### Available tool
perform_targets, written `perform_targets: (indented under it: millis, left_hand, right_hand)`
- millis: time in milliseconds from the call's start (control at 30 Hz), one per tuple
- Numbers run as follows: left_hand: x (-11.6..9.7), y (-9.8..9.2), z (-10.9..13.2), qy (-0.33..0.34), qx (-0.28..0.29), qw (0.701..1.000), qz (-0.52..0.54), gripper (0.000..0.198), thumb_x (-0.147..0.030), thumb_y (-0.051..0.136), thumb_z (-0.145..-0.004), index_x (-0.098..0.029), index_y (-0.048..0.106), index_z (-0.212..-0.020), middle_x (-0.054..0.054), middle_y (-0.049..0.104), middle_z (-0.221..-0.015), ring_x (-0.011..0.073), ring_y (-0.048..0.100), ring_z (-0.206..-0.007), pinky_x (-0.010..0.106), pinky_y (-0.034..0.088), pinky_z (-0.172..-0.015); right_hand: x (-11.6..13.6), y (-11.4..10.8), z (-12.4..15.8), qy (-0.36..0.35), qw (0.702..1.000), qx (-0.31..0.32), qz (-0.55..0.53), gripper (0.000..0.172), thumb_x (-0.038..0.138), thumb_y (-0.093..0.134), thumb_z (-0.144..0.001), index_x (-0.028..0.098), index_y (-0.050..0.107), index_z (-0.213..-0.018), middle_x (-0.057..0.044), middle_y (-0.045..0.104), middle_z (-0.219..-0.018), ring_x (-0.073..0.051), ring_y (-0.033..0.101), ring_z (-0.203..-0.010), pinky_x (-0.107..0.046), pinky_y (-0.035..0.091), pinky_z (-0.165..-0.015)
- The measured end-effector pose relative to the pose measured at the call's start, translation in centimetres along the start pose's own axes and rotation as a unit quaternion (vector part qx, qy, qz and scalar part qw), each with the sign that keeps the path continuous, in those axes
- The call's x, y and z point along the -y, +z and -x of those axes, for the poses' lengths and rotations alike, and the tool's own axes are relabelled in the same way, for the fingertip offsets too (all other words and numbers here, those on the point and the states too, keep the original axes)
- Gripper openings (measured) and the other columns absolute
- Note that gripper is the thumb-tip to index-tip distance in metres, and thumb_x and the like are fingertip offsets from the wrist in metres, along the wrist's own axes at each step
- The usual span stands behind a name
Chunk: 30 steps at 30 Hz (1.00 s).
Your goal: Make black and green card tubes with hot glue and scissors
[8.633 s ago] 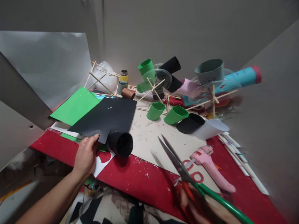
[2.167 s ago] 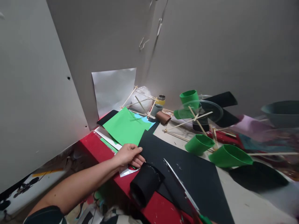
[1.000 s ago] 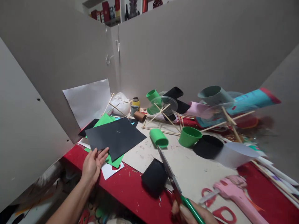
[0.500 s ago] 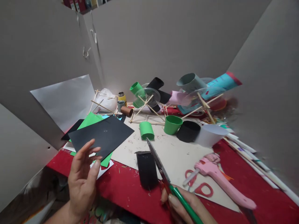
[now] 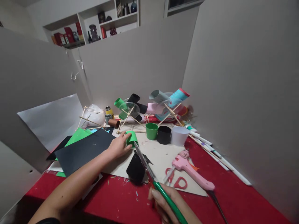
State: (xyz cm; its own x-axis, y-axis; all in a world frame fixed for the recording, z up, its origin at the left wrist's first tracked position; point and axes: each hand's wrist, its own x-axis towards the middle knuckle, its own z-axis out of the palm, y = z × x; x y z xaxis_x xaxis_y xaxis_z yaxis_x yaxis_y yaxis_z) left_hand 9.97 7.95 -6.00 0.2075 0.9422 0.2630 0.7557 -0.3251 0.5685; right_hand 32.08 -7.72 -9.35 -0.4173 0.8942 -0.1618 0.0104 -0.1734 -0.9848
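Note:
My left hand (image 5: pixel 118 146) reaches forward over the table and closes its fingers round a small green paper tube (image 5: pixel 132 138) lying on the beige board (image 5: pixel 161 155). My right hand (image 5: pixel 163 205) sits low near the front edge, gripping long scissors (image 5: pixel 149 172) with green handles; their blades point up and left, over a black paper tube (image 5: pixel 136 168). A black paper sheet (image 5: pixel 81 151) lies under my left forearm.
Green cup (image 5: pixel 151 130), black cup (image 5: pixel 163 134) and white cup (image 5: pixel 179 136) stand in a row. Pink glue gun (image 5: pixel 193 171) and small red scissors (image 5: pixel 176 180) lie right. Stick-and-cup models (image 5: pixel 130 109) crowd the back. Grey boards wall the red table (image 5: pixel 233 199).
My left hand went from hovering open near the table's front edge to reaching forward and grasping the green tube. The view tilted up; the scissors stayed in my right hand.

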Motion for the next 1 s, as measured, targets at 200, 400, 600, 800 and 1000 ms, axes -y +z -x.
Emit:
perform_targets:
  millis: [200,400,600,800,1000]
  left_hand:
    - [1.0,-0.1,-2.1,-0.045,-0.026,0.999,0.003,0.029,-0.033,0.059,-0.095,-0.019,0.062,-0.12,0.011,0.061,-0.127,0.0237,0.062,-0.11,0.046,0.052,-0.094]
    - [1.4,-2.3,-2.0,-0.138,-0.02,0.989,0.056,0.031,-0.034,0.06,-0.094,-0.017,0.061,-0.121,0.009,0.062,-0.124,0.0235,0.064,-0.104,0.044,0.055,-0.088]
    - [2.3,-3.0,-2.3,-0.219,0.015,0.964,0.153,0.034,-0.034,0.06,-0.094,-0.016,0.059,-0.123,0.01,0.063,-0.121,0.0227,0.065,-0.101,0.043,0.057,-0.085]
    - [2.2,-2.9,-3.0,-0.207,-0.003,0.945,0.251,0.031,-0.031,0.06,-0.095,-0.014,0.059,-0.121,0.008,0.067,-0.106,0.0166,0.067,-0.082,0.034,0.058,-0.073]
    - [2.0,-3.1,-2.2,-0.144,-0.059,0.934,0.321,0.022,-0.026,0.068,-0.085,-0.012,0.068,-0.102,0.006,0.071,-0.088,0.0109,0.065,-0.06,0.023,0.052,-0.055]
  right_hand:
    - [-0.8,-0.6,-0.6,-0.007,1.0,0.026,0.003,0.064,0.085,0.044,-0.08,0.021,0.049,-0.085,0.015,0.033,-0.04,-0.005,0.031,-0.028,-0.016,0.034,-0.036]
    - [-1.2,-0.5,-0.3,0.001,0.999,-0.033,-0.011,0.067,0.087,0.045,-0.076,0.021,0.051,-0.084,0.013,0.034,-0.041,-0.004,0.03,-0.031,-0.017,0.036,-0.037]
    - [-1.0,-0.4,0.4,0.012,0.998,-0.067,-0.014,0.068,0.087,0.049,-0.073,0.021,0.053,-0.086,0.011,0.038,-0.048,-0.006,0.038,-0.037,-0.017,0.036,-0.039]
    - [-1.1,-0.6,-0.2,0.0,0.999,-0.054,-0.002,0.063,0.083,0.048,-0.079,0.02,0.054,-0.085,0.013,0.035,-0.041,-0.005,0.029,-0.031,-0.019,0.039,-0.04]
    - [-1.6,-0.8,-0.1,0.008,0.997,-0.08,0.001,0.067,0.085,0.046,-0.078,0.019,0.055,-0.086,0.011,0.034,-0.042,-0.006,0.032,-0.035,-0.02,0.032,-0.041]
